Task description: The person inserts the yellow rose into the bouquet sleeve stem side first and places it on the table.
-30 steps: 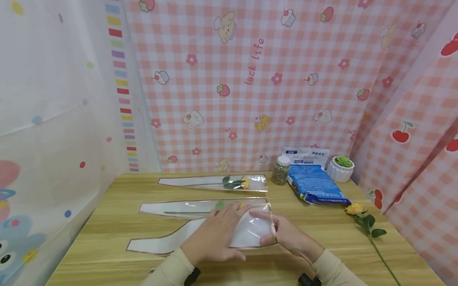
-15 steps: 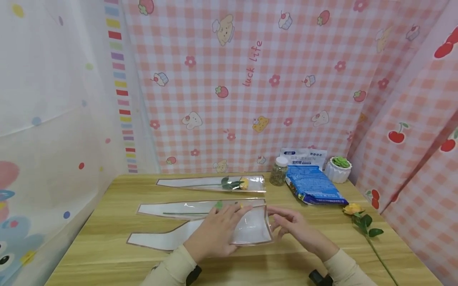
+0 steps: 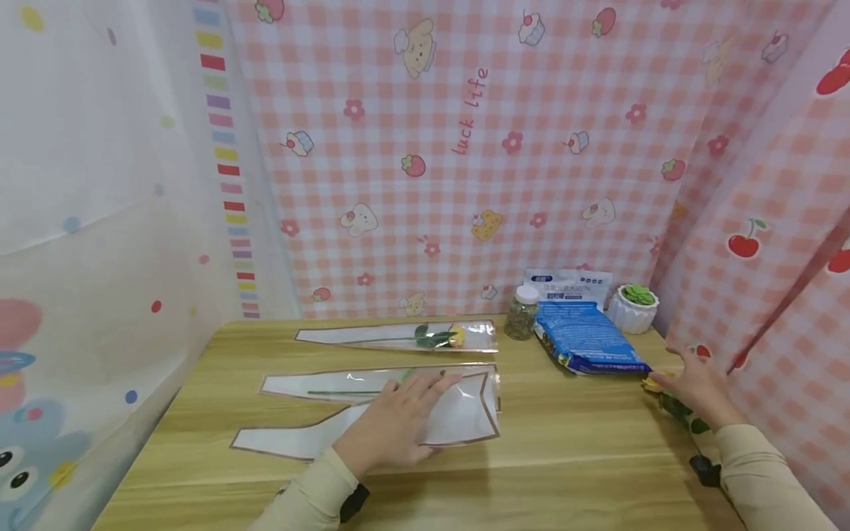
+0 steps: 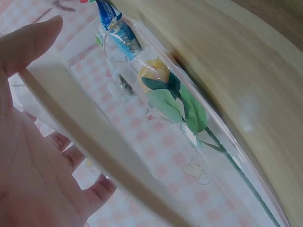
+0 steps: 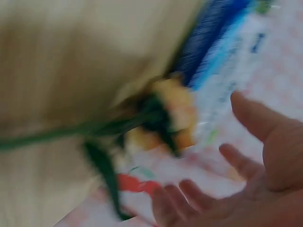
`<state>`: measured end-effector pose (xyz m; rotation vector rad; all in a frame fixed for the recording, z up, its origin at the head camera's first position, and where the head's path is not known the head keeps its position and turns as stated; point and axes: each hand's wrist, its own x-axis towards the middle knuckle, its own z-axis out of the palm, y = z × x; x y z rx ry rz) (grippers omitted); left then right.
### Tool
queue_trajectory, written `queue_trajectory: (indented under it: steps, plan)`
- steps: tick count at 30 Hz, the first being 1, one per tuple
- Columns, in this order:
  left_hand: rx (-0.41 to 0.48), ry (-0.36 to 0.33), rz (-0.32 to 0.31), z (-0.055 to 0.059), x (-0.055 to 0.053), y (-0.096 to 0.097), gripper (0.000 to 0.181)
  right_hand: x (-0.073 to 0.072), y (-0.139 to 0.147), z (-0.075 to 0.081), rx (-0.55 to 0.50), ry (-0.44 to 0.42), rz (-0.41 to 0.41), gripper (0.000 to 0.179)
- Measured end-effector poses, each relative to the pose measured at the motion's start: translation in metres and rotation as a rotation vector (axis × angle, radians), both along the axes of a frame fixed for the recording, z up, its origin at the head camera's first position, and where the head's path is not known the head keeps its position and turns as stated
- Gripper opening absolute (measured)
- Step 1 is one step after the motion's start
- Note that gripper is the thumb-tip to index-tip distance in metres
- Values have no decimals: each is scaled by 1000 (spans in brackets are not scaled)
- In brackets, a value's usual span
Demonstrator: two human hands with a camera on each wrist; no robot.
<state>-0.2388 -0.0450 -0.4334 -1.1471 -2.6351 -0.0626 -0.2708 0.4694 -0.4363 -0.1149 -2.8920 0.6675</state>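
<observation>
My left hand [image 3: 392,424] holds a white-and-clear flower sleeve [image 3: 465,413] with a brown border, fingers over it and thumb at its near edge. The left wrist view shows the sleeve's edge [image 4: 94,146] running between thumb and fingers. Just behind lies a second sleeve [image 3: 292,383] with a rose [image 4: 156,71] inside, partly covered by the hand. At the far right, my right hand [image 3: 704,391] is over a loose yellow rose [image 3: 654,383], fingers spread. Blurred in the right wrist view, the rose [image 5: 165,113] appears beside the fingers, which hold nothing.
A third sleeve [image 3: 372,338] with a yellow rose lies farther back. Along the back right stand a lidded jar [image 3: 521,313], a blue packet [image 3: 587,339], a white pouch [image 3: 571,284] and a potted succulent [image 3: 634,308]. Patterned curtains [image 3: 425,162] enclose the table.
My right hand has left the sleeve's wide end and moved right to the loose rose. The left hand has stayed with the sleeve, whose wide end has shifted slightly left.
</observation>
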Motion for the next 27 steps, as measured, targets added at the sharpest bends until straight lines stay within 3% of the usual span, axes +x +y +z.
queue_trajectory:
  steps: [4,9,13,18,23,27]
  plan:
    - [14,-16,-11,0,1,-3,107,-6,12,-17,72,-112,80,77]
    - [35,-14,-22,0,0,-3,109,-12,9,-30,164,-69,66,57]
    - [53,-21,-34,2,-1,-3,105,-12,7,-25,196,-50,6,47]
    - [57,-55,-35,1,-3,-5,104,-4,-7,1,199,7,-5,48]
    - [61,-62,-39,2,-6,-3,104,10,-35,43,158,190,-45,43]
    - [58,-58,-42,1,-8,-3,104,23,-54,72,58,293,-70,45]
